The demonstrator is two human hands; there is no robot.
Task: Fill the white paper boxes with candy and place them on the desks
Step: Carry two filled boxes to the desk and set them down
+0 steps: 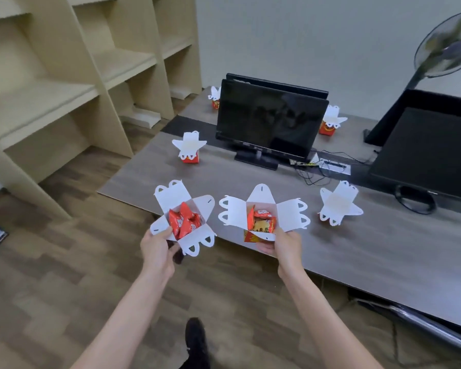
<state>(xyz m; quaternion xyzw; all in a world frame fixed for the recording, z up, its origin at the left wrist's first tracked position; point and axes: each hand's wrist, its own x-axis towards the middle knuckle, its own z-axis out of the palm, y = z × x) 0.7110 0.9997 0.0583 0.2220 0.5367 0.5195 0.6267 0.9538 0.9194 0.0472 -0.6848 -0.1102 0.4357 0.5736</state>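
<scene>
My left hand (159, 245) grips an open white paper box (176, 198) by its near flap, held in the air over the floor just off the desk's front edge. Red candy packets (183, 222) fill it. My right hand (284, 245) holds a second open box (234, 211) from below, at the front edge of the grey desk (357, 249). Red and orange candy packets (262, 221) lie inside it. Several more white boxes stand on the desks: one at the right (339, 205), one further back on the left (189, 147), two far behind the monitor (332, 119) (214, 95).
A black monitor (270, 121) stands mid-desk, another (431, 153) at the right, with cables (414, 199) and a socket box between them. A standing fan (447, 43) is at the far right. Beige shelves (72, 70) line the left wall. My shoe (196, 339) is on the wood floor.
</scene>
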